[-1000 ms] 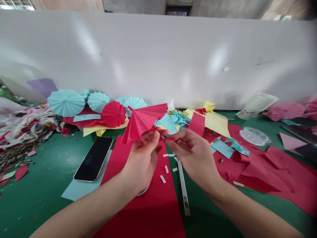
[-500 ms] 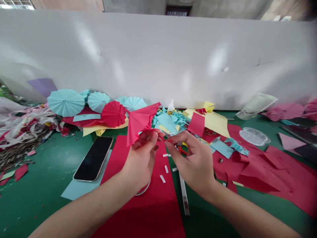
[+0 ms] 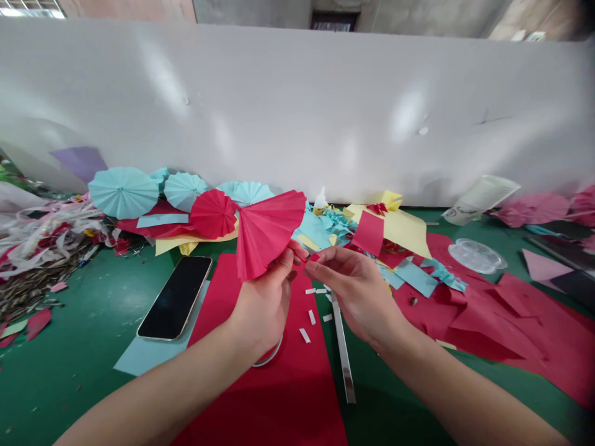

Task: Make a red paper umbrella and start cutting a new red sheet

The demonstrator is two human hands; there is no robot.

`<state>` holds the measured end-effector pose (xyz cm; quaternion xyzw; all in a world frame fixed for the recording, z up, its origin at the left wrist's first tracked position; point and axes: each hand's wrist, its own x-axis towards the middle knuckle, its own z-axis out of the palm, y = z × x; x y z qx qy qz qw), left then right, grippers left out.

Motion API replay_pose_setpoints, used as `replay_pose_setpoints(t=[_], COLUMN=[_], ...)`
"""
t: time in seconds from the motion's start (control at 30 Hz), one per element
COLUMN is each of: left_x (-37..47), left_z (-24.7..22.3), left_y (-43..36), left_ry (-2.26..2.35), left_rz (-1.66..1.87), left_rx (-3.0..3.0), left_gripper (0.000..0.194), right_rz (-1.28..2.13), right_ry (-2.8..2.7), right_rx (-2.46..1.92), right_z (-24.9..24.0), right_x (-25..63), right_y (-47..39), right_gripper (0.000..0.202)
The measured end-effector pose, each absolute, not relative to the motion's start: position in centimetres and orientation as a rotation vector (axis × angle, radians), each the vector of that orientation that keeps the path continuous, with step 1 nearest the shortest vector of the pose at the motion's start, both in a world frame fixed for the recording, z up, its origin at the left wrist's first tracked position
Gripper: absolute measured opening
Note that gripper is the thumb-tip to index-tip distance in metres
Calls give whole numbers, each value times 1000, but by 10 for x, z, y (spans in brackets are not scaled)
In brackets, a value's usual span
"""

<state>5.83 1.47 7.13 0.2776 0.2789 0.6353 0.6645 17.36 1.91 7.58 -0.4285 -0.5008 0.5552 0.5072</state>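
My left hand [image 3: 264,303] is closed around the lower edge of a pleated red paper fan [image 3: 269,229], which spreads open above the fingers. My right hand [image 3: 357,285] is in a pinch close beside it, its fingertips almost meeting the left ones. A small red piece [image 3: 315,256] shows between the right thumb and forefinger; its exact shape is partly hidden. Below the hands lies a red paper sheet [image 3: 279,402] with small white strips [image 3: 304,335] on it. A ring-shaped rim [image 3: 269,357] peeks out under my left wrist. Beside the sheet lies a narrow metal strip [image 3: 343,353].
A phone [image 3: 176,298] rests on light-blue paper at left. Behind it stand blue pleated rosettes [image 3: 123,192] and a red rosette [image 3: 214,214]. Crumpled red paper [image 3: 506,316], a clear plastic lid [image 3: 478,256] and a tipped cup [image 3: 481,198] are at right. A white panel [image 3: 297,111] bounds the back.
The red fan has turned and opened wider, now showing its pleated face. My right hand has shifted slightly left and down, and the small red piece at its fingertips is more visible.
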Motion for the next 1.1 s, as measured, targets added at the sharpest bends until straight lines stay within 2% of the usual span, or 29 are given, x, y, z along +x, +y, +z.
replay_pose_setpoints(t=[0.2, 0.4, 0.6, 0.83, 1.1], left_x=[58, 57, 57, 59, 59], left_z=[72, 72, 72, 68, 68], left_y=[14, 14, 15, 17, 18], left_ry=[600, 569, 614, 597, 663], left_rz=[1429, 1417, 1414, 1434, 1460], left_rx=[627, 666, 625, 606, 561], left_gripper=[9, 16, 14, 2, 9], right_rz=[1550, 1578, 1583, 1304, 940], right_ry=[-1054, -1092, -1120, -1310, -1509], right_rx=[-1010, -1001, -1013, -1046, -1216], right_z=[76, 74, 76, 73, 78], right_x=[171, 170, 171, 173, 172], right_y=[21, 22, 22, 21, 17], right_gripper=[17, 14, 15, 7, 6])
